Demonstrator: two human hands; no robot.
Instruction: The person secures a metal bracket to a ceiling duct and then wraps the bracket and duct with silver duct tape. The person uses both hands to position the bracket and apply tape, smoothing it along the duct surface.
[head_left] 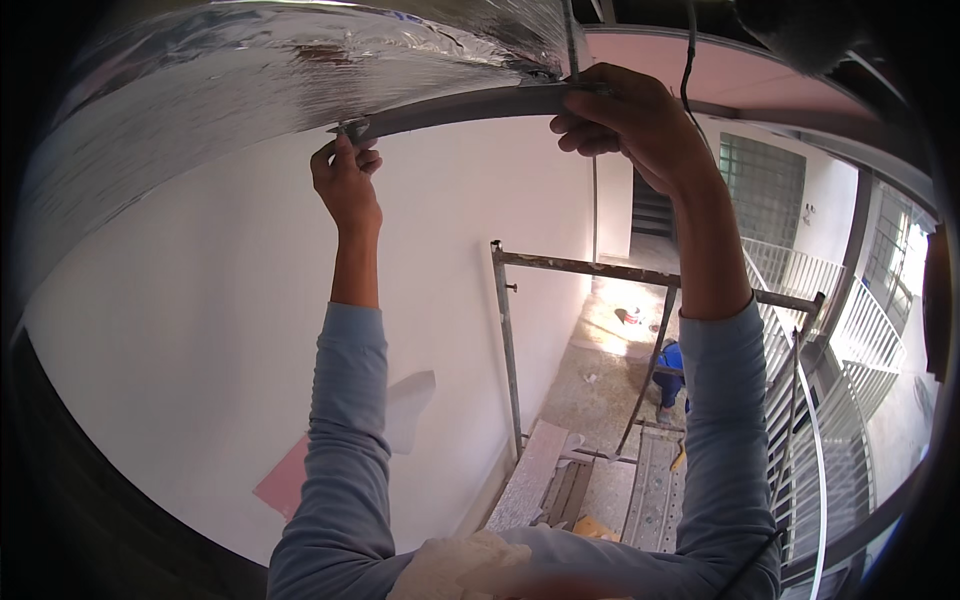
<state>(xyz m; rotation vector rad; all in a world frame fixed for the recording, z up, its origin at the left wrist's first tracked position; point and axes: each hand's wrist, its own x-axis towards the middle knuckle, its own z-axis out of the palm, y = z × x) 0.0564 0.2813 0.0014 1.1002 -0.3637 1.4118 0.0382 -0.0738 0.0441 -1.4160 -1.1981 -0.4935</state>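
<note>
Overhead, a long grey metal strip (pixel 465 108) runs across below a sheet of silver foil insulation (pixel 230 110). My left hand (pixel 346 188) pinches the left end of this strip between thumb and fingers, where a small piece of bent metal shows. Around its right end, beside a thin upright rod (pixel 571 45), my right hand (pixel 635 125) is closed with the thumb side up. Both arms reach upward in blue-grey sleeves. What the right fingertips press on behind the strip is partly hidden.
A rusty scaffold frame (pixel 590 266) stands in front, with planks (pixel 530 470) and a perforated metal deck (pixel 655 485) below. Farther down, a person in blue (pixel 670 365) crouches on the floor. White railings (pixel 870 330) line the right. A black cable (pixel 688 75) hangs near my right hand.
</note>
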